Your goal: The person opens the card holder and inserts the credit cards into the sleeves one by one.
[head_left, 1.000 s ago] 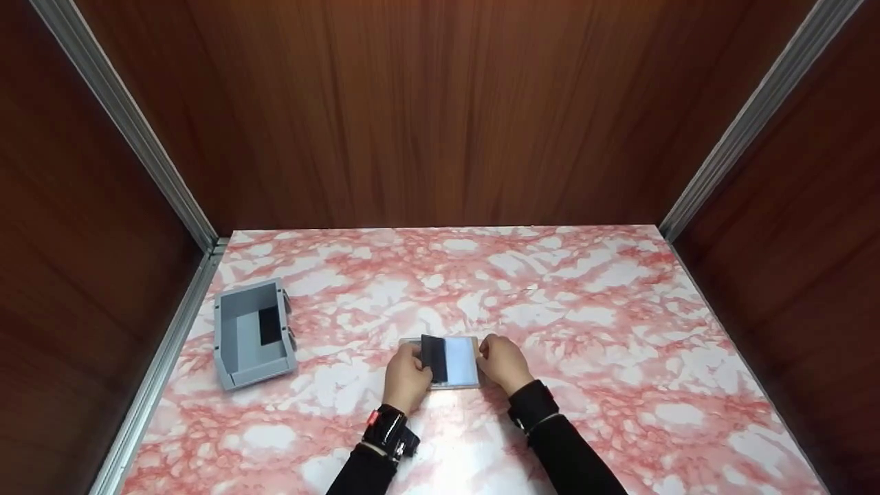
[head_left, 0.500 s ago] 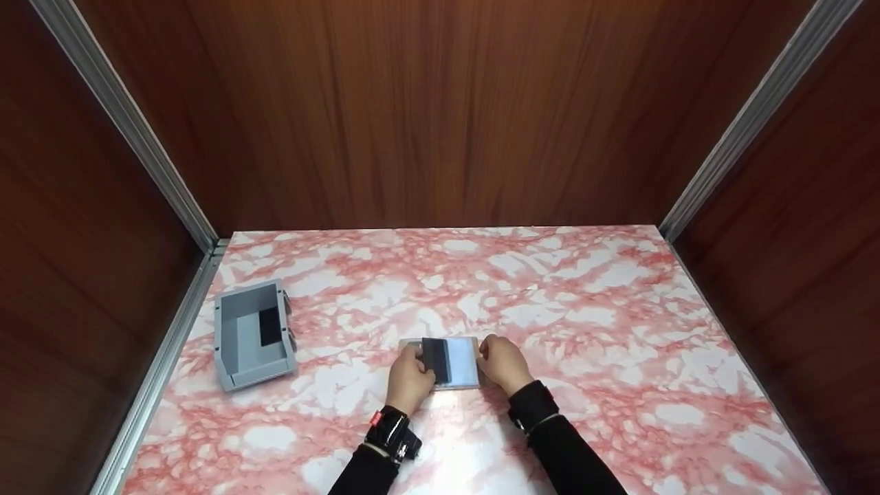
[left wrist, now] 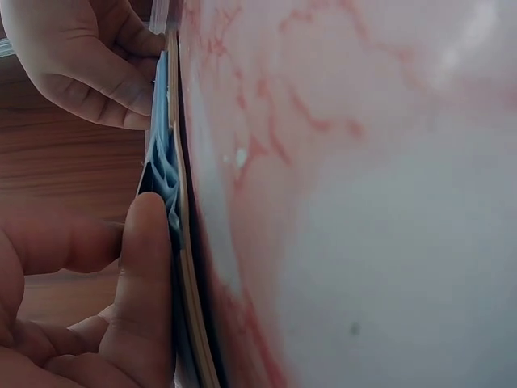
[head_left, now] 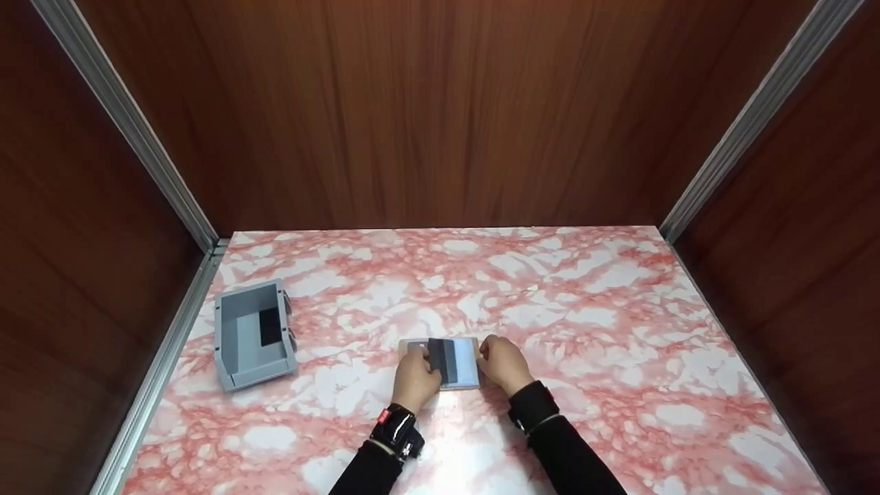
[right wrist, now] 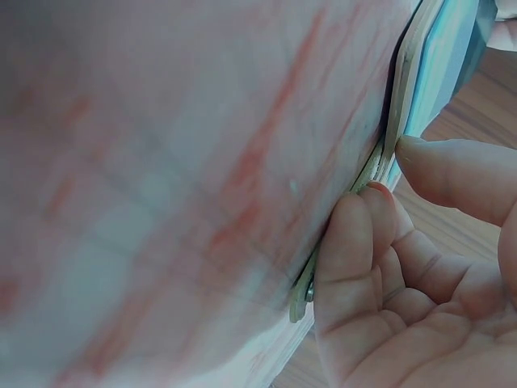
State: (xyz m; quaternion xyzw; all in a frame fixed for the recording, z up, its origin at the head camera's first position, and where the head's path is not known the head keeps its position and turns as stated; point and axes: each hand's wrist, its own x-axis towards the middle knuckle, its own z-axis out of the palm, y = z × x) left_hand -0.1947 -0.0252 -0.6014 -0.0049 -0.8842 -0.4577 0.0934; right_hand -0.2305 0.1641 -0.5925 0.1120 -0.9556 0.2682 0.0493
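A thin, tan-edged board (head_left: 404, 346) lies on the table before me. On it is a pale blue sheet (head_left: 467, 363), which looks crinkled at its edge in the left wrist view. A dark thin flap (head_left: 440, 360) stands partly raised over the sheet, pinched between thumb and finger of my left hand (head_left: 416, 378). My right hand (head_left: 506, 362) holds the board's right edge, its thumb (right wrist: 452, 166) against the rim and its other fingers curled by a tan strip (right wrist: 300, 295) with a small metal bit. The flap's far side is hidden by my left hand.
At the left stands a grey open bin (head_left: 251, 337) with a black rectangle (head_left: 269, 326) on its inner side. The table (head_left: 584, 302) has a red and white marbled top. Brown wood-grain panels (head_left: 440, 117) close it in at the back and sides.
My left hand has shifted slightly to the right, taking the dark flap with it, so less of the pale blue sheet shows. More of the board's left end shows. The right hand stays put.
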